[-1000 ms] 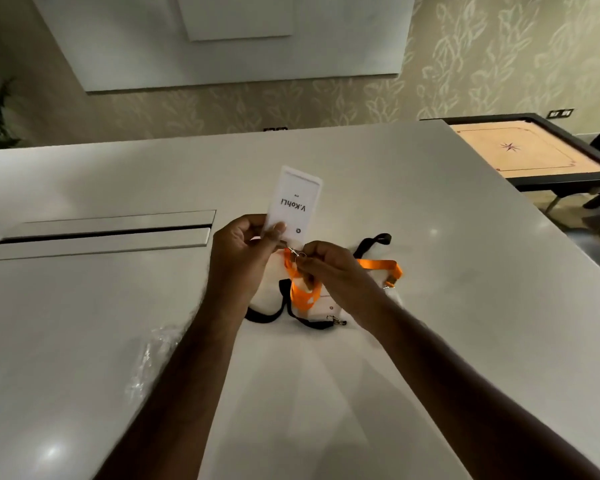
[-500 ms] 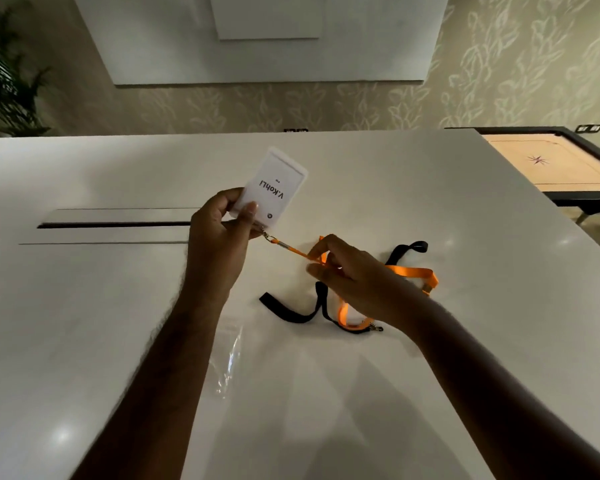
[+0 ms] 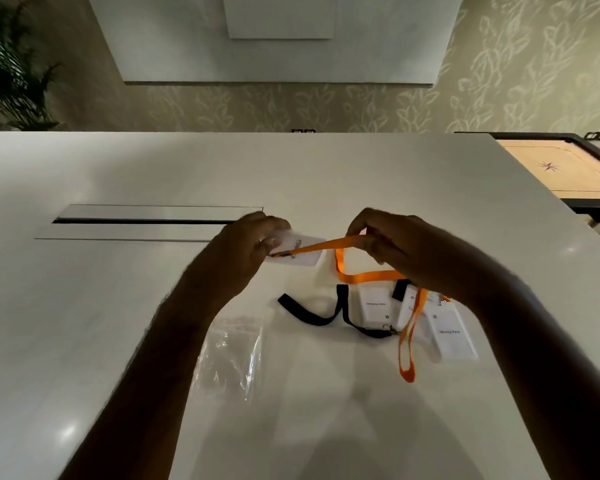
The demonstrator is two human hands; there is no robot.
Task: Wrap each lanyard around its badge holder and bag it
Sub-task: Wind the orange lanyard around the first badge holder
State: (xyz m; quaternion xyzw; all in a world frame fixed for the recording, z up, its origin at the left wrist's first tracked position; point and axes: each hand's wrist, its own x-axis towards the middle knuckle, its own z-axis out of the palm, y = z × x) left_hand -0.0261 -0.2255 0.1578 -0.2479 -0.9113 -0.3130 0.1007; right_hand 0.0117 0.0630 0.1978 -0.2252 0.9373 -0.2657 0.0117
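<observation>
My left hand (image 3: 243, 251) grips a white badge holder (image 3: 300, 252), held nearly flat above the table. An orange lanyard (image 3: 329, 244) runs from its clip to my right hand (image 3: 406, 251), which pinches the strap taut; the rest of the strap loops down and hangs to the table (image 3: 407, 355). Below my right hand lie other white badge holders (image 3: 374, 304) (image 3: 452, 336) and a black lanyard (image 3: 312, 315). A clear plastic bag (image 3: 231, 355) lies flat near my left forearm.
The white table (image 3: 84, 306) has a long cable slot with a metal lid (image 3: 153, 216) behind my left hand. A carrom board (image 3: 565, 168) stands off the table's right edge. A plant (image 3: 11, 84) stands far left.
My left hand tipped the badge holder from upright to nearly flat. My right hand rose and pulled the orange strap out to the right. More badge holders came into view.
</observation>
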